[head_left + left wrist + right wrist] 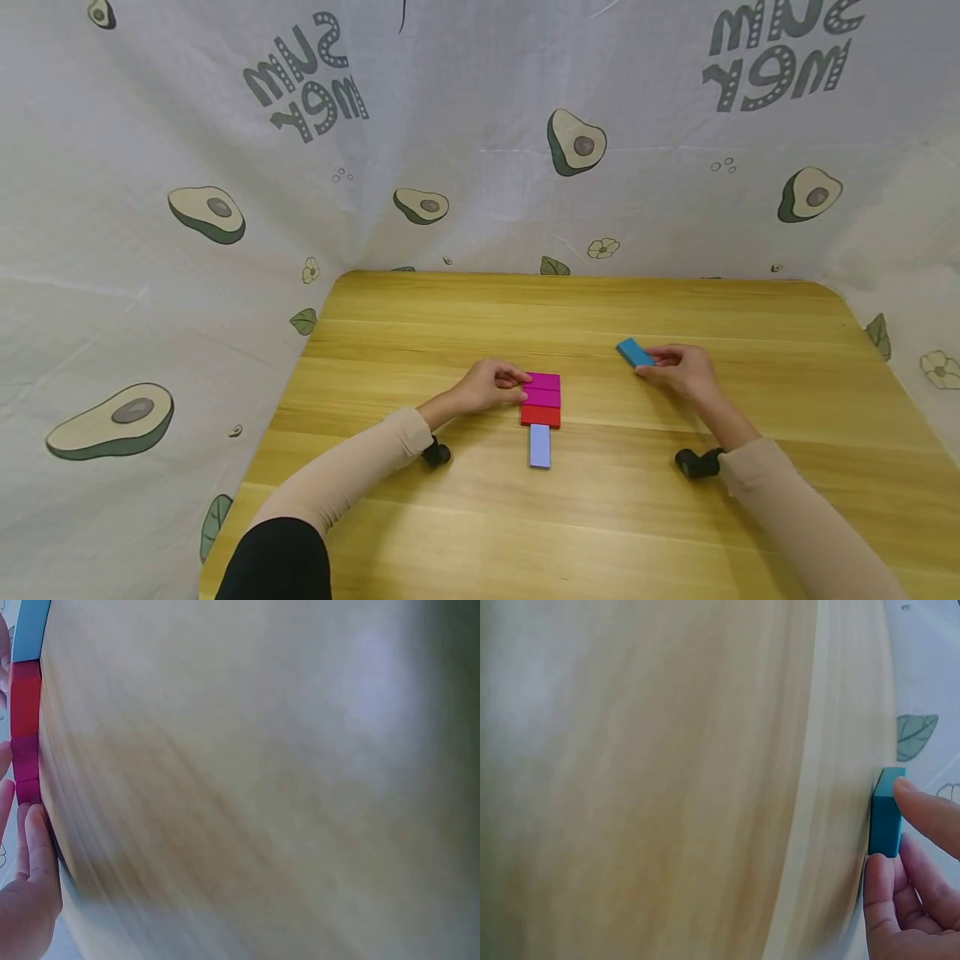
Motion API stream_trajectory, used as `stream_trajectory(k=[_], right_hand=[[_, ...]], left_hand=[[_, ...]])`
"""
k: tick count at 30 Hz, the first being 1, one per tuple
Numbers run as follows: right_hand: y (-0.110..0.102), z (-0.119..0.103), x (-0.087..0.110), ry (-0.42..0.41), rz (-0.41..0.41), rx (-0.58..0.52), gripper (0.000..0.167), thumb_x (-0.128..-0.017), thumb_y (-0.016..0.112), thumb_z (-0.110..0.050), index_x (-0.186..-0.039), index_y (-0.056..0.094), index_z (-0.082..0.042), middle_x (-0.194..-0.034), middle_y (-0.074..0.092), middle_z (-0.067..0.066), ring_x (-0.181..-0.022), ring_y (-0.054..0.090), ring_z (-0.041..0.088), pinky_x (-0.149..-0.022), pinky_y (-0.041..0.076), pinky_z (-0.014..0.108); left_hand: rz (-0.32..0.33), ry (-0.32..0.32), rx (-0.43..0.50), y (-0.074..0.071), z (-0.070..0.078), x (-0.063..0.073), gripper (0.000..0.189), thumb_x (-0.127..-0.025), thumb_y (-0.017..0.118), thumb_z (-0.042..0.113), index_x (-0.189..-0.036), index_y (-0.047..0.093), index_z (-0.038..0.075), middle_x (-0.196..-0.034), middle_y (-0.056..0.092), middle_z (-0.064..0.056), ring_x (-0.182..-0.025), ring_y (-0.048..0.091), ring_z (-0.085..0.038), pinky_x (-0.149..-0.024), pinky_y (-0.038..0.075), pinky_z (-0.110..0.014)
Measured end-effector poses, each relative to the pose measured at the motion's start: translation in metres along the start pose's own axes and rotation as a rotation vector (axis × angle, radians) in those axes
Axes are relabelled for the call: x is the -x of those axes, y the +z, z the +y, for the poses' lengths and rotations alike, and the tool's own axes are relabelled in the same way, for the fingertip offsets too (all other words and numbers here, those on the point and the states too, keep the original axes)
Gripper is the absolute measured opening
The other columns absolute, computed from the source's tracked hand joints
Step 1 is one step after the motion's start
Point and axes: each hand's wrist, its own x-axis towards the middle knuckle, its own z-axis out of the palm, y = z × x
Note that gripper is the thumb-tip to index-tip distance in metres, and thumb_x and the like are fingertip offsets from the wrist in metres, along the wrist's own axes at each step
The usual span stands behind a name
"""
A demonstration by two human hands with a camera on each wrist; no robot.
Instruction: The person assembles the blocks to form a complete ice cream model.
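Flat on the wooden table lies a column of blocks: two magenta blocks, then a red block, each set crosswise. Below these a pale blue block stands lengthwise, its end against the red one. My left hand touches the left ends of the magenta blocks; in the left wrist view its fingers look fairly straight. Farther right, my right hand pinches one end of a blue block between thumb and fingers. In the right wrist view this blue block is close to the tabletop; contact is unclear.
The wooden table has rounded far corners. Behind and beside it hangs a white cloth printed with avocados and lettering. Dark wrist cameras, one on the left wrist and one on the right wrist, sit low by the tabletop.
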Motion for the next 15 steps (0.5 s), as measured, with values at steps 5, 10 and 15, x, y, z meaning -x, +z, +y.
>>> stream_trajectory(k=[5,10,15], right_hand=[[0.003,-0.003,-0.001,-0.005,-0.011,-0.003,0.052,-0.085,0.082,-0.016,-0.123,0.063,0.013,-0.108,0.068,0.022,-0.076,0.055,-0.001,-0.066,0.050,0.012],[0.006,-0.008,-0.002,-0.005,-0.032,-0.010,0.051,-0.085,0.082,-0.016,-0.124,0.063,0.013,-0.109,0.067,0.023,-0.077,0.056,0.001,-0.066,0.050,0.012],[0.010,-0.009,-0.002,-0.009,-0.048,0.012,0.051,-0.086,0.082,-0.017,-0.124,0.064,0.011,-0.111,0.066,0.023,-0.084,0.057,0.010,-0.068,0.049,0.013]], left_hand=[[-0.031,0.008,0.021,-0.005,0.025,0.010,0.029,-0.090,0.071,-0.005,-0.116,0.066,-0.015,-0.117,0.064,-0.029,-0.112,0.060,-0.043,-0.099,0.051,-0.044],[-0.024,0.010,0.022,-0.006,0.032,0.013,0.028,-0.089,0.070,-0.007,-0.115,0.065,-0.017,-0.117,0.063,-0.031,-0.111,0.059,-0.046,-0.098,0.051,-0.045],[-0.032,0.002,0.035,-0.005,0.028,0.011,0.029,-0.089,0.070,-0.007,-0.116,0.064,-0.017,-0.119,0.062,-0.032,-0.113,0.058,-0.047,-0.100,0.049,-0.049]])
